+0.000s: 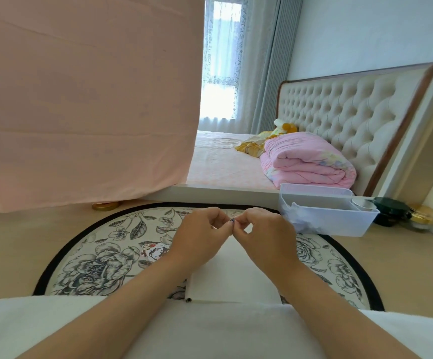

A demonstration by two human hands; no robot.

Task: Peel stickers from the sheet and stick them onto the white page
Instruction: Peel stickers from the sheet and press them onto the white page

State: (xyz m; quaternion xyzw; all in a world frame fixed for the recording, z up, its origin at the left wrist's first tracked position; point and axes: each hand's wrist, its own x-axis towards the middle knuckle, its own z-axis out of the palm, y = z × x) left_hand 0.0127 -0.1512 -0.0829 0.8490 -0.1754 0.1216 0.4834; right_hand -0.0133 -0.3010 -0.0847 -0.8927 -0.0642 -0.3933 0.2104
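A small dark sticker is pinched between the fingertips of both my hands above the round floral mat. My left hand and my right hand meet at it, fingers curled. Below the hands lies the white page of an open notebook, partly hidden by my wrists. A sticker with red, black and white figures lies on the mat to the left of my left wrist. Whether a backing sheet is in my fingers cannot be made out.
The round floral mat with a black rim covers the tabletop. A translucent plastic bin stands at the right rear, with dark and gold jars beside it. A pink cloth hangs at the left; a bed lies behind.
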